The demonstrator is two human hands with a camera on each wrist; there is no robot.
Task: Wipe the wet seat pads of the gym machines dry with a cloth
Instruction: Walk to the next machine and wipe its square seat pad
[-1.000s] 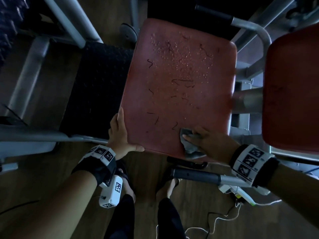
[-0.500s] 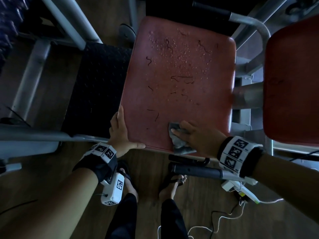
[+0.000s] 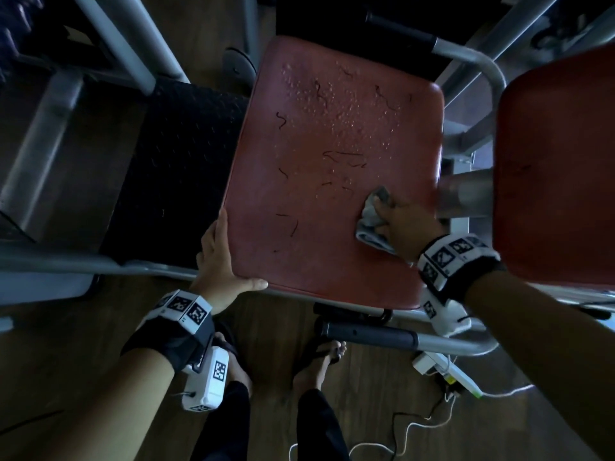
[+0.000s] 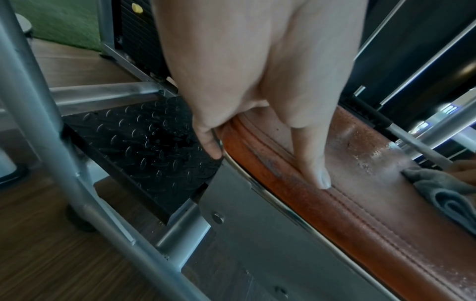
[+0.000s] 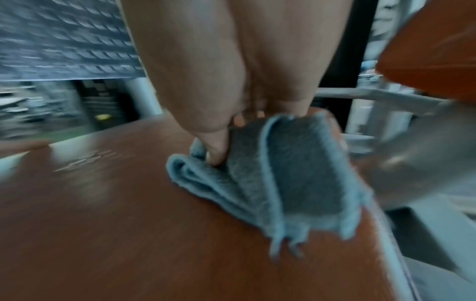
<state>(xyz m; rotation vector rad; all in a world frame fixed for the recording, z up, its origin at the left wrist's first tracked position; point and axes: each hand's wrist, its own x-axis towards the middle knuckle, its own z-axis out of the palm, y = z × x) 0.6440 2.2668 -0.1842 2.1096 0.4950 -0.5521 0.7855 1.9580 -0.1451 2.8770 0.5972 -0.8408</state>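
Observation:
A red seat pad (image 3: 326, 201) fills the middle of the head view, with water drops (image 3: 346, 111) over its far half and dark cracks in its skin. My right hand (image 3: 404, 221) grips a folded grey cloth (image 3: 372, 217) and presses it on the pad's right side; the right wrist view shows the cloth (image 5: 291, 179) bunched under the thumb and fingers. My left hand (image 3: 219, 261) holds the pad's near left corner, thumb along the front edge, fingers curled under the rim (image 4: 213, 142). The pad's stitched edge (image 4: 335, 195) runs through the left wrist view.
A second red pad (image 3: 559, 168) stands close on the right, with a grey metal tube (image 3: 466, 194) between the two. A black checker-plate step (image 3: 173, 168) lies left of the seat. A black-gripped handle bar (image 3: 369, 334) runs below the front edge. My feet and cables are on the wood floor.
My right hand has slid the cloth from the pad's near front edge to the right and farther up the pad. The left hand has kept its hold on the corner.

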